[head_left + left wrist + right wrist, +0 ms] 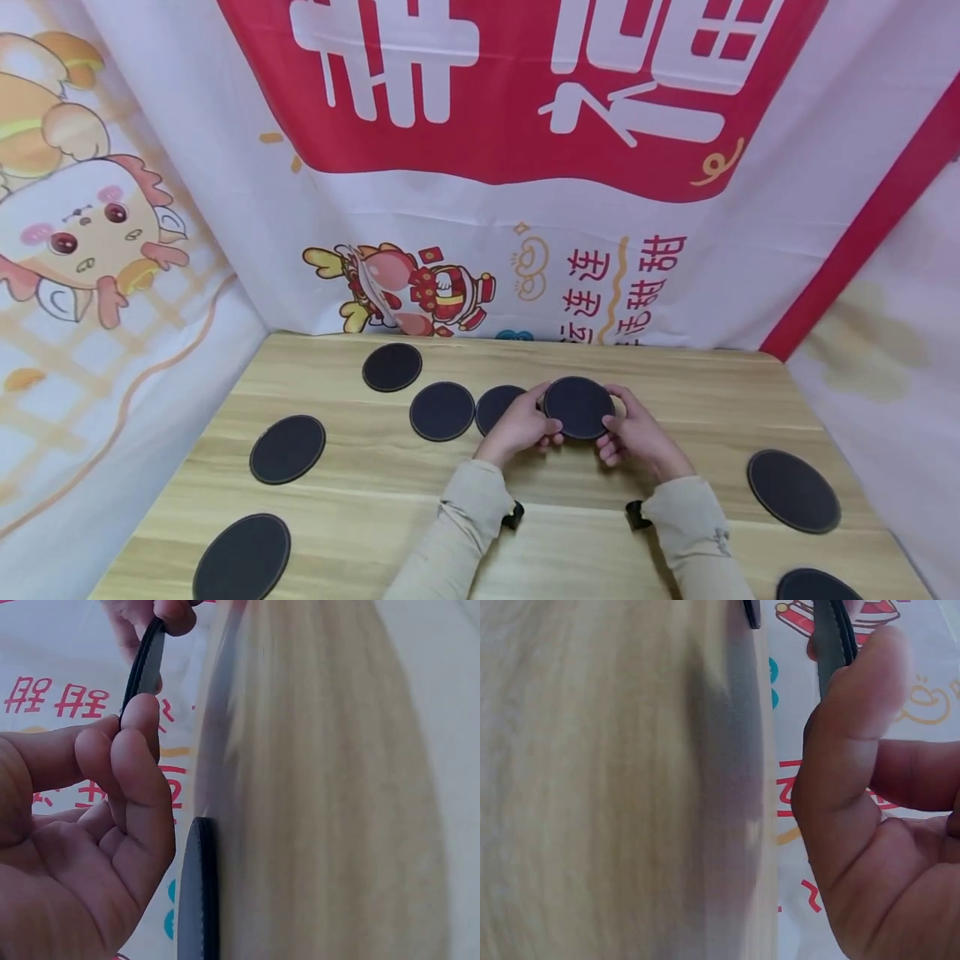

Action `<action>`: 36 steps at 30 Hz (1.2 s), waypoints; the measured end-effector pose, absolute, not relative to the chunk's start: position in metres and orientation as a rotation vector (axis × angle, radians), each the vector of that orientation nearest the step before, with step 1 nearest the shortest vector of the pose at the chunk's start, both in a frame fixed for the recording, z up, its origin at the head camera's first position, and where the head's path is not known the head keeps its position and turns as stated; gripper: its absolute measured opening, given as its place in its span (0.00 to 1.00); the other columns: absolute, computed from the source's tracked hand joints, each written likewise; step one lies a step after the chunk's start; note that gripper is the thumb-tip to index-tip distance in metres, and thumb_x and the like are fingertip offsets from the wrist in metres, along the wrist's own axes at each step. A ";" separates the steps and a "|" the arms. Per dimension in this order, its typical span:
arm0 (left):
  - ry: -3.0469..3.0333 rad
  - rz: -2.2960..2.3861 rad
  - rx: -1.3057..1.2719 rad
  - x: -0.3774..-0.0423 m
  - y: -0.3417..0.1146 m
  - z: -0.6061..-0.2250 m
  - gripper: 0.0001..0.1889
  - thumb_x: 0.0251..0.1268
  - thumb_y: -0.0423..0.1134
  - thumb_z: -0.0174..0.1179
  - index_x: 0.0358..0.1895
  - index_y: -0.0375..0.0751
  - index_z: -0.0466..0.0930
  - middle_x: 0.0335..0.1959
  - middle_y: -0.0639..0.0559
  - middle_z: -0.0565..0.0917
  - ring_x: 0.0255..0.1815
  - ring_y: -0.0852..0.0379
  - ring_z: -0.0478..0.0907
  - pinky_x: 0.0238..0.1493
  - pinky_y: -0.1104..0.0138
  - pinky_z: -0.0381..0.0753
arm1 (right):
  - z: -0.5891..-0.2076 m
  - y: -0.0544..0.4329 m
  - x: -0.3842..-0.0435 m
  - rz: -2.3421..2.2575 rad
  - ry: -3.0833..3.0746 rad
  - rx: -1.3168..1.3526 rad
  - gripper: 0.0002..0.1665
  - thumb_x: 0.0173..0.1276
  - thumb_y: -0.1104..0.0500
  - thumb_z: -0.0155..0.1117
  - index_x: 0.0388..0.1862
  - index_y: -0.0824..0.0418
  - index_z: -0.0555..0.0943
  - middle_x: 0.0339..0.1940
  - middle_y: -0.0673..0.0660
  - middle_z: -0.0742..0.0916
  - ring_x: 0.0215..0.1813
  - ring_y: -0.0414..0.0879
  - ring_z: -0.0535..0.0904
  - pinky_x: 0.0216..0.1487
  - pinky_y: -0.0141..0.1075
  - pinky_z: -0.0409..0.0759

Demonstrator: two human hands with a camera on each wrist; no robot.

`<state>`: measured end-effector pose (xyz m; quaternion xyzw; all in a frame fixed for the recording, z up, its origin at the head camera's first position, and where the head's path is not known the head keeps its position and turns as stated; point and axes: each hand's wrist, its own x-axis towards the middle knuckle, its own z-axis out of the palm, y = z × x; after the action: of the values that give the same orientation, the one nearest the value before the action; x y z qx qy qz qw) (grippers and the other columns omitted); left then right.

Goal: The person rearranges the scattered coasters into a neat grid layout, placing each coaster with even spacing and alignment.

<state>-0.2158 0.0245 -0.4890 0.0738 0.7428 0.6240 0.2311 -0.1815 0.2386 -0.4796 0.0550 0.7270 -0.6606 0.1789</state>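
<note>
We see the printed fabric backdrop at 12 o'clock, behind the wood-grain worktop. Beige sleeves enter from 6 o'clock. The left hand and right hand pinch one black round coaster between thumb and fingers, the left grip near its 9 o'clock rim, the right near 3 o'clock; we note that it is held above the worktop. Around it lie matching coasters: five between 8 and 10 o'clock, one partly hidden by the left hand, and two toward 4 o'clock.
</note>
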 end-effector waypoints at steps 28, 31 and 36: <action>2.560 1.157 0.333 -0.222 0.010 -0.480 0.25 0.69 0.32 0.58 0.69 0.36 0.72 0.67 0.40 0.75 0.69 0.42 0.69 0.64 0.51 0.71 | -0.490 0.245 -0.181 -1.724 2.144 0.228 0.35 0.78 0.68 0.45 0.80 0.64 0.51 0.24 0.63 0.82 0.21 0.49 0.82 0.23 0.41 0.84; 2.576 1.138 0.325 -0.219 0.011 -0.477 0.24 0.72 0.34 0.58 0.70 0.36 0.72 0.67 0.40 0.75 0.68 0.42 0.70 0.62 0.51 0.72 | -0.487 0.245 -0.181 -1.729 2.142 0.216 0.35 0.79 0.67 0.46 0.81 0.63 0.51 0.25 0.64 0.82 0.21 0.49 0.82 0.23 0.42 0.84; 2.598 1.157 0.352 -0.212 0.021 -0.464 0.23 0.74 0.37 0.58 0.69 0.37 0.73 0.60 0.40 0.80 0.58 0.44 0.77 0.57 0.50 0.75 | -0.467 0.258 -0.179 -1.801 2.175 0.156 0.35 0.79 0.67 0.45 0.81 0.63 0.49 0.25 0.65 0.82 0.22 0.48 0.81 0.25 0.42 0.83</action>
<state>-0.2121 0.0206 -0.4638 0.1218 0.8979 0.4000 0.1375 -0.1789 0.2582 -0.4669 0.0546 0.7597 -0.6289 0.1560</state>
